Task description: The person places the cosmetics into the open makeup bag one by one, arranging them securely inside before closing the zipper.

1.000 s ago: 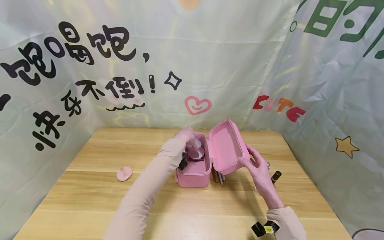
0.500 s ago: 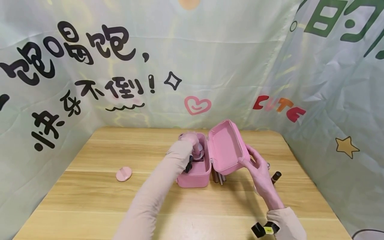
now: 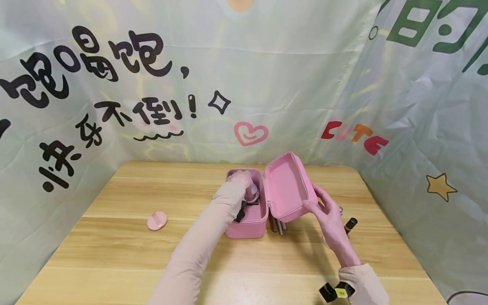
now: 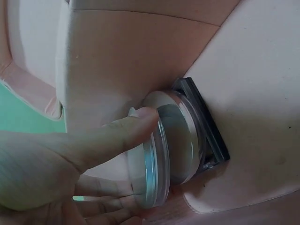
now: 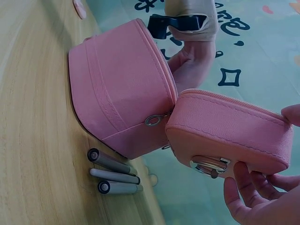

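Note:
A pink cosmetic case (image 3: 245, 231) stands at the table's far middle, its lid (image 3: 286, 188) swung out to the right. My left hand (image 3: 241, 178) reaches down inside it. Seen from the left wrist, the thumb and fingers pinch a round, clear-edged compact (image 4: 160, 164) on its edge. Right beside that, a second round compact (image 4: 187, 140) leans against a flat black square case (image 4: 206, 124). My right hand (image 3: 331, 218) grips the lid's outer edge, thumb at the rim and fingers beneath, near a metal buckle (image 5: 211, 165) in the right wrist view.
Several slim pen-like tubes (image 5: 115, 187) lie beside the case, under the lid. A pink round puff (image 3: 157, 221) lies on the wooden table (image 3: 114, 262) at left. Behind my right hand is a dark tube (image 3: 351, 224). Printed cloth (image 3: 297, 84) walls the table's back and sides.
My left hand has moved right and lower into the case, now overlapping the round compacts there. The right hand keeps holding the lid in the same place.

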Demonstrator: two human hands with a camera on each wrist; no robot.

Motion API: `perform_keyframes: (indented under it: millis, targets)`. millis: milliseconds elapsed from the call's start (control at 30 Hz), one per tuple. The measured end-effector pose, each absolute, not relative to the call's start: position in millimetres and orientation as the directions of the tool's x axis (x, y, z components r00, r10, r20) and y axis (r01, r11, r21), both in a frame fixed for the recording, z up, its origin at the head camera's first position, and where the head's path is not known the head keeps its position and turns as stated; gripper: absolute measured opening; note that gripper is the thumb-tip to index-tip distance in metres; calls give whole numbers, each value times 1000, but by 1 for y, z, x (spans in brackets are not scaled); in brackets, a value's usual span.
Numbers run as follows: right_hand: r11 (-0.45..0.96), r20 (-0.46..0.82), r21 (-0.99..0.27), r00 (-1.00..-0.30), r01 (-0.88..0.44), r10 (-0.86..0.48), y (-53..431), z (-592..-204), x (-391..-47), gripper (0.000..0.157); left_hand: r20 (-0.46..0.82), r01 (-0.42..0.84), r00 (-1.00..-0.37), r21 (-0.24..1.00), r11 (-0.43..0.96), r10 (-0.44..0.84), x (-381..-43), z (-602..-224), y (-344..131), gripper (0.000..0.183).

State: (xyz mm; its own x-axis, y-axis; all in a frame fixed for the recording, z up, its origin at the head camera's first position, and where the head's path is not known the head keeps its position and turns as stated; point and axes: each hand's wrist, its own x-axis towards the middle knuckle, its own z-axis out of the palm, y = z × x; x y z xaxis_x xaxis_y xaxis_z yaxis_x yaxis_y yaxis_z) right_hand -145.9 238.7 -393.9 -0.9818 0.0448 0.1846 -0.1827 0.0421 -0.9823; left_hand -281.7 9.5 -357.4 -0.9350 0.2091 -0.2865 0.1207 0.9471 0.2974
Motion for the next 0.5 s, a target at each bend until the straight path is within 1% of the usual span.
perform_keyframes:
  millis: [100, 233, 500]
  targets:
    - [43, 181, -983, -983, -179, 44, 238, -394, -146, 62, -290, 98, -938, 308, 946, 191, -281, -359, 10, 49]
    - [40, 179, -983, -983, -177, 48, 239, -394, -146, 62, -297, 71, -940, 317, 946, 170, -283, -362, 10, 56]
    - [35, 176, -984, -983, -174, 59, 238, -395, -146, 62, -347, 107, -914, 291, 951, 209, -291, -370, 7, 62]
